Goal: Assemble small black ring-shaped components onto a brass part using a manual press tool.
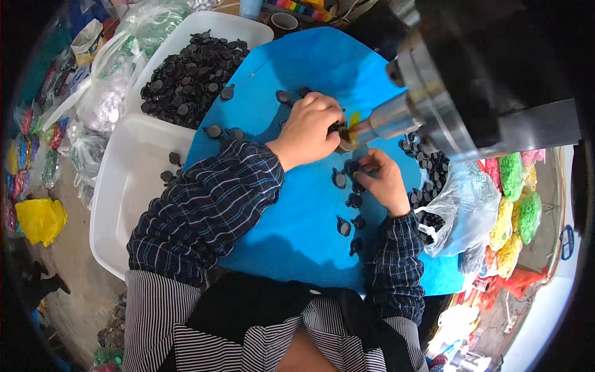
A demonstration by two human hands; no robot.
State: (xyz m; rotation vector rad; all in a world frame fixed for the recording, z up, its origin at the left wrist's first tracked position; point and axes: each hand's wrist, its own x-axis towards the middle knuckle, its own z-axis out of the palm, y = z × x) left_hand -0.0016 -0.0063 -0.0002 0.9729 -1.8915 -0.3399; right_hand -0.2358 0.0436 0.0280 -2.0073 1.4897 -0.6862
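Observation:
My left hand (310,129) reaches in beside the metal tip (381,119) of a machine head, its fingers curled round a small dark piece that is mostly hidden under them. Lower and to the right, my right hand (385,184) pinches at a small black round piece with little tabs (351,166). Several like pieces lie near it on the blue work surface (279,232), among them one black piece (339,179) just left of my right fingertips. More black pieces (214,131) are scattered left of my left hand.
A white bin (260,34) heaped with black pieces (192,77) stands at the far left. Nearer is a second white bin (102,211) with a few pieces. At the right, a clear plastic bag (462,214) lies by more black pieces. The dark machine body (483,74) overhangs the upper right.

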